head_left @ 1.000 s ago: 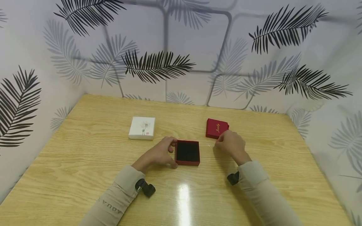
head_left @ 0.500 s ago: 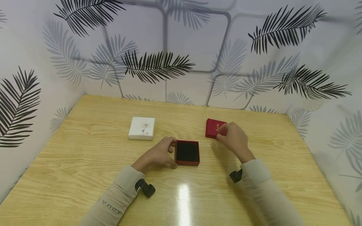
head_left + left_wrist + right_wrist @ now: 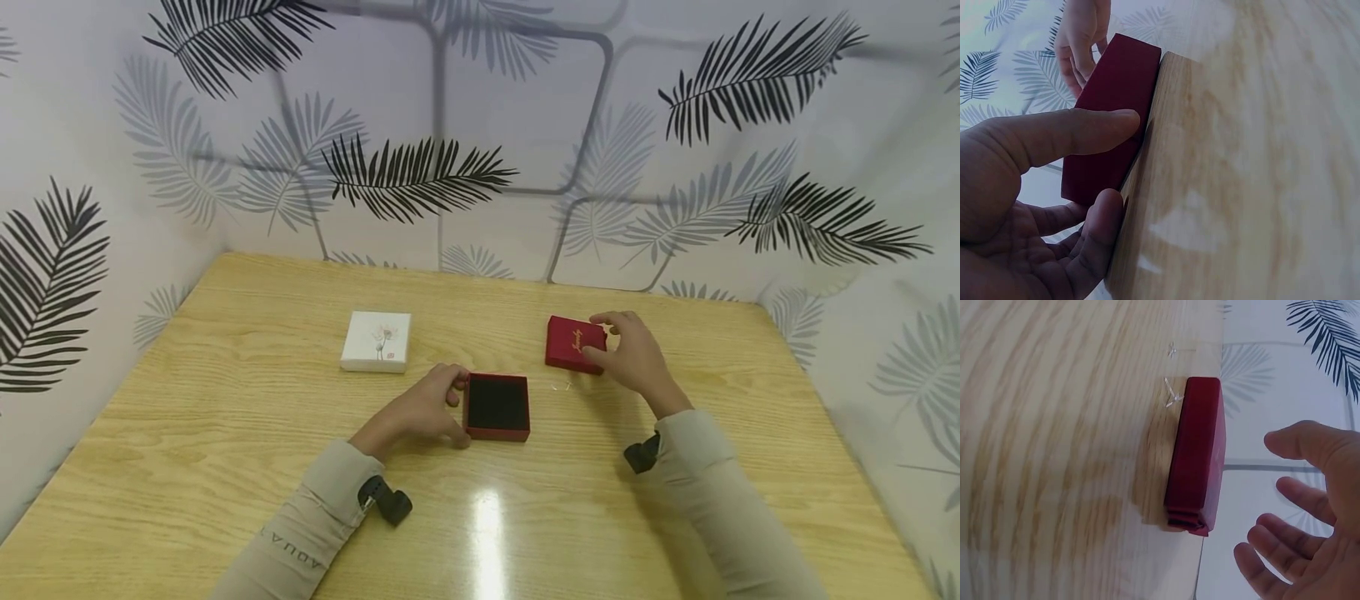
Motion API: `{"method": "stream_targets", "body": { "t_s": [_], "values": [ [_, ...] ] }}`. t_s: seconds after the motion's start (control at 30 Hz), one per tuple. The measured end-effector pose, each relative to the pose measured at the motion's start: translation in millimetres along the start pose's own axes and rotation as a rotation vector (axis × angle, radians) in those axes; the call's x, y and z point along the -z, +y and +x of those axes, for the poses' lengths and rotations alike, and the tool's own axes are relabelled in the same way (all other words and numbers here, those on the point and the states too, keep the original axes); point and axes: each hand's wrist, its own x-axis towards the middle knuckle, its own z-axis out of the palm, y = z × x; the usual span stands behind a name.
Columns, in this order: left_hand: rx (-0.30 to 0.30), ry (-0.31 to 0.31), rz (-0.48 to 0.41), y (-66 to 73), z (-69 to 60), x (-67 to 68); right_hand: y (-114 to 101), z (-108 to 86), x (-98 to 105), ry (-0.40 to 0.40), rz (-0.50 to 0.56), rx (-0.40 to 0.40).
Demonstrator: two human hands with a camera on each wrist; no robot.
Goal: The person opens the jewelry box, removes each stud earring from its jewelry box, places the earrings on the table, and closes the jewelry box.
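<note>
Off to my left, the wood-grain table (image 3: 225, 400) runs up to a pale wall covering (image 3: 112, 242) printed with feathery fronds. A beige sleeve (image 3: 303, 512) with dark lettering reaches in, a black device (image 3: 390, 502) strapped at its cuff. Farther back sits a white box (image 3: 377, 340), a flower drawn on its top.

Right of that, the left hand (image 3: 431, 404) grips the open-topped red box (image 3: 498, 434) by its left side, thumb at the near corner and fingers at the far one. A black insert (image 3: 497, 402) fills the box, which lies flat in the middle of the table.

Past it, two small shiny pieces (image 3: 1174, 399) lie on the wood; they look like earrings, though they're too tiny for me to be sure. Just behind them is a second red box (image 3: 572, 343) with gold lettering on top. The right hand (image 3: 636, 357) hovers at its right end with thumb and fingers spread apart, a gap showing between them and the box.
</note>
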Motion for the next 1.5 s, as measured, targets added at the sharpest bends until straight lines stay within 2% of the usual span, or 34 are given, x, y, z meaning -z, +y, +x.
{"method": "stream_targets", "body": {
  "t_s": [0.2,0.5,0.73,0.97,1.2,1.5],
  "values": [
    [-0.002,-0.001,0.007,0.2,-1.2,0.3,9.1,5.0,-0.3,-0.043,0.026,0.046],
    [-0.006,0.000,0.007,-2.6,0.2,0.8,21.7,16.8,-0.9,-0.117,0.153,0.041],
    [-0.003,0.003,0.009,-2.0,0.4,1.7,26.4,21.5,-5.0,-0.146,0.200,0.033],
    [-0.005,-0.004,0.010,-1.1,-0.4,1.7,27.6,23.6,-11.0,-0.182,0.169,0.015],
    [0.000,-0.001,0.004,-3.2,0.2,0.4,28.5,27.4,-16.0,-0.215,0.103,0.041],
    [0.008,-0.002,-0.004,-3.1,-0.8,0.4,27.9,31.6,-24.6,-0.216,0.067,0.076]
  ]
}}
